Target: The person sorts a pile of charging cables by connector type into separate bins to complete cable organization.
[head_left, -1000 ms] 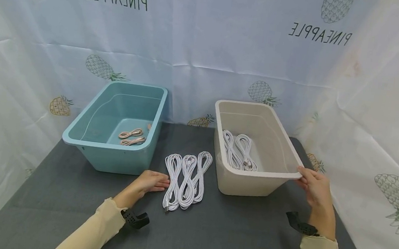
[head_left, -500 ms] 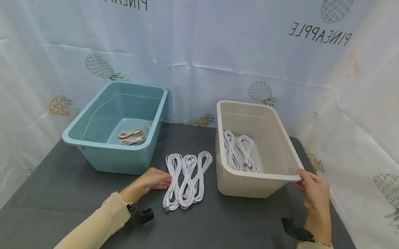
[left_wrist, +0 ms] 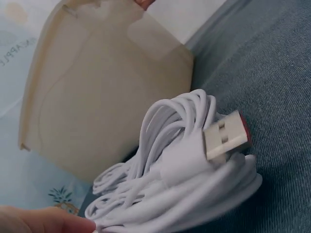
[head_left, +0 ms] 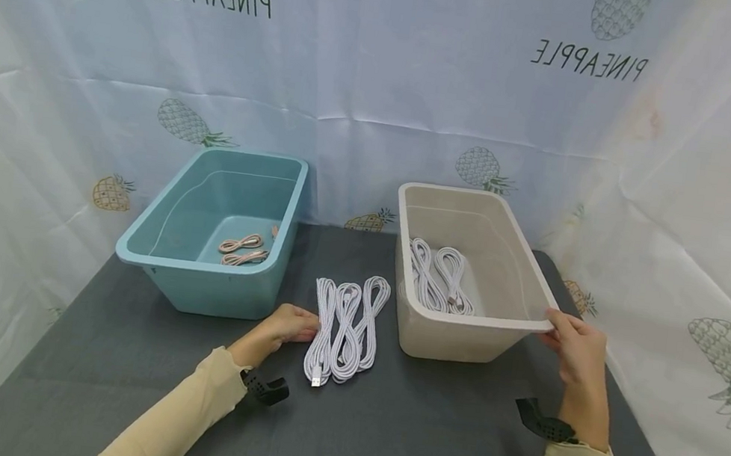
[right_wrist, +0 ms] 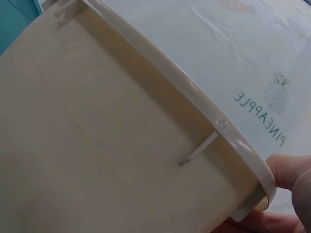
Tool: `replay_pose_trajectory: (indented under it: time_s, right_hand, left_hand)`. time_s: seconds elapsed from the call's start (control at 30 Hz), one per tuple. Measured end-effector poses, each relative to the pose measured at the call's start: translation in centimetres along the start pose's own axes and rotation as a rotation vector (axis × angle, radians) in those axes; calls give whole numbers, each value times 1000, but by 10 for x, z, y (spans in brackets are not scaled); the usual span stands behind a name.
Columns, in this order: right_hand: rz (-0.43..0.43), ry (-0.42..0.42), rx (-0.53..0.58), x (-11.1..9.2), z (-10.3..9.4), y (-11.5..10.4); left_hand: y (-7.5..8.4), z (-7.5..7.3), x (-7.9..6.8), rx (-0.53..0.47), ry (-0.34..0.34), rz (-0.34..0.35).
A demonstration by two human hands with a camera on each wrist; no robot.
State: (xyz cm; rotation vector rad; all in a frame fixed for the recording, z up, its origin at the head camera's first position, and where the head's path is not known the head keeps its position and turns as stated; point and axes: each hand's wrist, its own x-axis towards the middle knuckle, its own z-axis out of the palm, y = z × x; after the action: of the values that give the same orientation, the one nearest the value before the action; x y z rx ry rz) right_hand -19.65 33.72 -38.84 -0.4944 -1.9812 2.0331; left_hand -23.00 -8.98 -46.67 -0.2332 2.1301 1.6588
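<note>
Three bundles of white USB cable lie side by side on the dark tabletop between two bins. My left hand pinches the left side of the leftmost white USB cable, around its middle. In the left wrist view one finger meets the coils, and the metal USB plug sticks out at the near end. The middle bundle and the right bundle lie close against it. My right hand grips the near right corner of the beige bin, thumb on the rim and fingers beneath.
Two white cable bundles lie inside the beige bin. The teal bin at the left holds several pinkish-tan cables. A pineapple-print curtain hangs behind the table and along its sides.
My left hand has moved slightly right. The leftmost bundle has shifted right against the middle one and turned, so its plug now shows its face. The right hand keeps hold of the bin's corner.
</note>
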Motion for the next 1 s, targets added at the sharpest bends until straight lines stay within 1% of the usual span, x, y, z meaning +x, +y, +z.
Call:
replay_pose_trajectory:
  time_s: [0.1,0.23,0.37,0.5,0.63,0.77,0.83,1.0]
  right_hand:
    - [-7,-1,-8,0,0,-1]
    - [-12,-18,-22,-1,2,-1]
    - [-3,-13,-33,-1,0,0]
    - [-13,-36,-7,-1,-3,0]
    - [-34,-60,-1,0,-4,0]
    - [-39,-72,2,0,-4,0]
    - [-32,-76,5,1,-4,0]
    - [-25,-77,-20,2,-5,1]
  left_hand:
    - [0,5,1,-21,15,-6]
    - [-3,12,3,-35,56,-37]
    - [-6,17,3,-52,44,-24]
    - [-8,19,4,-57,41,-11]
    - [-10,18,3,-68,56,-13]
    - [-9,14,0,-86,53,-17]
    - [-6,11,-3,-98,38,-2]
    - [7,5,-11,-130,-14,60]
